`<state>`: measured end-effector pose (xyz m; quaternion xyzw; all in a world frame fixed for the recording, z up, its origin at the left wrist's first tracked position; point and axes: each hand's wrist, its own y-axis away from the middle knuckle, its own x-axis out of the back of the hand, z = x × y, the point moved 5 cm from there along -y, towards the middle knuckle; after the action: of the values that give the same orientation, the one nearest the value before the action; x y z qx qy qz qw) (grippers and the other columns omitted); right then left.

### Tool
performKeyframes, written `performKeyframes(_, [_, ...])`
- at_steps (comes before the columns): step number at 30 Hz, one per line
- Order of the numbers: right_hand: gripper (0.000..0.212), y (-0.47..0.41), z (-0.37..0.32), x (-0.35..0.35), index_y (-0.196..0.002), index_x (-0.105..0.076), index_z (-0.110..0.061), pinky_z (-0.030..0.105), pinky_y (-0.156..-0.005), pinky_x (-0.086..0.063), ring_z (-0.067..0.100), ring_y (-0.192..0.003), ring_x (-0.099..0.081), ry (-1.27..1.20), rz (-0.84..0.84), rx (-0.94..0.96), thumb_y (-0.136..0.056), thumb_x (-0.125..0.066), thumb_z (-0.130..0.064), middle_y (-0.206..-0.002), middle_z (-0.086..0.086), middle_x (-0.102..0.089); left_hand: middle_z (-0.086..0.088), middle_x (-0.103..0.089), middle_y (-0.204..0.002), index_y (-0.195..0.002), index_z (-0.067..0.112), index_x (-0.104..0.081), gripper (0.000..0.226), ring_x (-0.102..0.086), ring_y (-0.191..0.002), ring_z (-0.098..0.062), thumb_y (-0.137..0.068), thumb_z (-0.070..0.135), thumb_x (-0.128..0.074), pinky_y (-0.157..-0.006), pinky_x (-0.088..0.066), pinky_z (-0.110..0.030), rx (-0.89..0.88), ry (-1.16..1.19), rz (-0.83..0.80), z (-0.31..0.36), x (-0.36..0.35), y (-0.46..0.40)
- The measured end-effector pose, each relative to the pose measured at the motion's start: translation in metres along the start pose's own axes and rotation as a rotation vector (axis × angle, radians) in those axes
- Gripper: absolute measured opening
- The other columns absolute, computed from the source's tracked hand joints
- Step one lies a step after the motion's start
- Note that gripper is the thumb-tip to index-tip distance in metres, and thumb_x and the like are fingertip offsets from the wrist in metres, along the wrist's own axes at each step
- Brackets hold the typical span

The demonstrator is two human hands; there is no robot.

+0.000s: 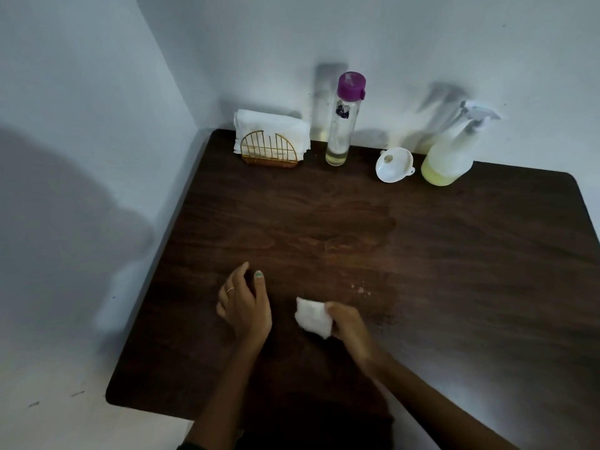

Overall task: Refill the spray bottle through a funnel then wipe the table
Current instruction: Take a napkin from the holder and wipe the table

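Two bare hands over one dark wooden table (pixel 454 254): one left hand (pixel 244 303), wearing one thin ring (pixel 230 290), and one right hand (pixel 349 323). One crumpled white tissue (pixel 313 317) is in the right hand. Along the back edge stand one gold wire napkin holder (pixel 269 151) holding one stack of white napkins (pixel 272 123), one tall clear bottle (pixel 344 125) with one purple cap (pixel 351 84), one white funnel (pixel 394 164), and one spray bottle (pixel 451 154) with one trigger head (pixel 477 113). One small scatter of pale crumbs (pixel 359 289) lies on the tabletop; the separate specks are too small to count.
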<state>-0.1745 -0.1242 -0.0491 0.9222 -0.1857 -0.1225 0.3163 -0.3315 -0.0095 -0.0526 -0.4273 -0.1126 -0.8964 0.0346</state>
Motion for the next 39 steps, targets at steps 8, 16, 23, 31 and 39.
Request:
performKeyframes(8, [0.033, -0.014, -0.014, 0.014, -0.111, -0.058, 0.006, 0.043, -0.075, -0.058, 0.033, -0.097, -0.065, -0.604, -0.095, -0.324, -0.097, -0.034, -0.013, -0.106, 0.023, -0.068, -0.014, -0.069, -0.107, -0.097, 0.014, -0.069, 0.019, -0.065, -0.099, -0.026, -0.095, 0.021, -0.051, -0.088, -0.051, -0.033, 0.064, 0.551, -0.624, 0.049, -0.031, 0.036])
performKeyframes(16, [0.025, -0.014, -0.024, 0.024, -0.111, -0.062, -0.005, 0.036, -0.078, -0.057, 0.026, -0.100, -0.067, -0.393, -0.123, -0.200, -0.089, -0.060, -0.016, -0.108, 0.015, -0.069, 0.005, -0.070, -0.081, -0.095, 0.013, -0.071, 0.013, -0.067, -0.081, -0.009, -0.084, 0.020, -0.069, -0.079, -0.058, -0.036, 0.155, 0.543, -0.490, 0.056, -0.032, 0.037])
performKeyframes(23, [0.017, -0.008, -0.045, 0.038, -0.088, -0.064, -0.019, 0.017, -0.064, -0.053, 0.006, -0.077, -0.067, 0.248, 0.327, 0.298, -0.081, -0.068, -0.004, -0.089, -0.002, -0.069, -0.002, -0.073, -0.079, -0.088, 0.012, -0.072, 0.009, -0.070, -0.072, -0.013, -0.080, 0.015, -0.073, -0.068, -0.057, -0.028, 0.104, 0.474, -0.486, 0.058, -0.034, 0.041])
performKeyframes(31, [0.022, 0.011, -0.043, 0.018, -0.091, -0.069, -0.013, 0.017, -0.070, -0.043, 0.009, -0.085, -0.052, 0.875, 0.356, 0.893, -0.075, -0.067, 0.001, -0.087, -0.002, -0.062, -0.004, -0.071, -0.090, -0.098, 0.014, -0.067, 0.011, -0.070, -0.083, -0.017, -0.091, 0.012, -0.058, -0.072, -0.056, -0.025, 0.423, 0.650, -0.602, 0.065, -0.041, 0.052])
performKeyframes(39, [0.028, 0.012, -0.040, 0.022, -0.100, -0.069, -0.016, 0.024, -0.069, -0.046, 0.009, -0.087, -0.048, 0.967, 0.329, 0.881, -0.076, -0.058, -0.009, -0.092, -0.003, -0.061, -0.006, -0.072, -0.104, -0.107, 0.014, -0.069, 0.026, -0.069, -0.097, -0.018, -0.088, 0.029, -0.062, -0.089, -0.054, -0.032, 0.453, 0.738, -0.850, 0.069, -0.043, 0.053])
